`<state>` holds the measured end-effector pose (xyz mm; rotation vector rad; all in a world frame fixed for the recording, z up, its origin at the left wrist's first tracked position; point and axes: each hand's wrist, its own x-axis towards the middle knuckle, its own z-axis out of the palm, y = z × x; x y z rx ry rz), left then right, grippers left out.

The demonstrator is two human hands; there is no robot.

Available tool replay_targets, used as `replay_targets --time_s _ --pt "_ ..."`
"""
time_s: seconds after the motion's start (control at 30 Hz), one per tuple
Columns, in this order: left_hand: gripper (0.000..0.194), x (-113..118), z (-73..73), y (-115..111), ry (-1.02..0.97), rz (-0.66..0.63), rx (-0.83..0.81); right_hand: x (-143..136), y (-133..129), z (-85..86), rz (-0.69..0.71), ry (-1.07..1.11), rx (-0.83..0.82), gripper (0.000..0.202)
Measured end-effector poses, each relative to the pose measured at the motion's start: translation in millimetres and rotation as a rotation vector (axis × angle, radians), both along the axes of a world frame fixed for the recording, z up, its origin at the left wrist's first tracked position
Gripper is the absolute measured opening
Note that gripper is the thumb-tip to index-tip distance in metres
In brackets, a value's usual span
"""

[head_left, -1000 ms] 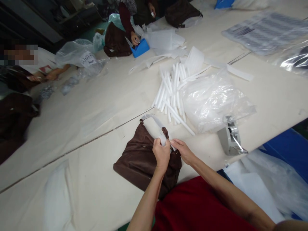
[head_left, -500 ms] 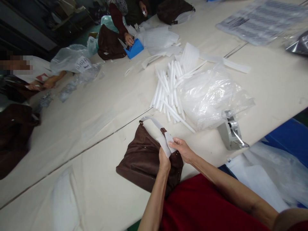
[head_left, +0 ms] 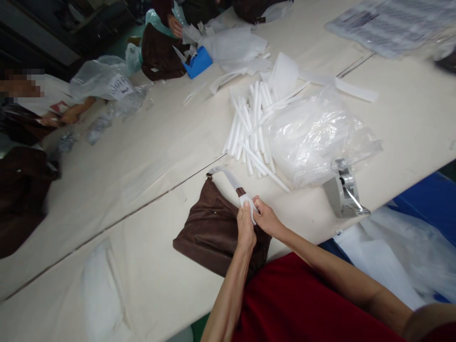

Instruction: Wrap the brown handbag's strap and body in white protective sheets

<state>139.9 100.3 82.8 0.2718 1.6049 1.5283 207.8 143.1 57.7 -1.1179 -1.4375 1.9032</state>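
A brown handbag lies on the table against my body, its strap arching up from the top. White wrapping covers much of the strap, with a short brown part left bare. Around the strap's near end is a white foam sheet. My left hand is closed on this sheet, thumb on top. My right hand pinches the sheet's right edge close beside it. The strap under the sheet is hidden.
Beyond the bag are a pile of white foam tubes and a clear plastic bag. A tape dispenser stands near the table edge at right. Across the table are a blue box, another brown bag and two people at work.
The white sheet, spread open before, is now folded around the strap. My hands have drawn closer together. A co-worker's hand has moved away from the blue box.
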Motion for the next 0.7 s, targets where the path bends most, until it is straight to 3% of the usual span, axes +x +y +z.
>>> replay_targets --time_s 0.2,0.37,0.43,0.5,0.6,0.7 --pt "0.055 -1 -1.9 9 0.004 0.078 -0.089 1 -4 6.7 -0.042 -0.027 -0.046 0.015" --pt "0.053 -1 0.5 9 -0.014 0.114 -0.086 18 -1 7.9 0.092 0.257 -0.328 0.016" --pt "0.055 0 1.7 8 -0.025 0.103 -0.094 23 1 6.2 0.095 0.267 -0.387 0.018" --pt "0.054 1 1.8 8 -0.02 0.097 -0.099 22 0 4.1 0.071 0.184 -0.326 0.02" --pt "0.049 3 0.5 9 0.042 0.139 -0.111 16 -4 2.8 0.029 0.018 -0.086 0.022" --pt "0.046 2 -0.2 9 0.122 0.186 -0.132 16 -9 6.0 0.035 -0.026 0.048 0.017"
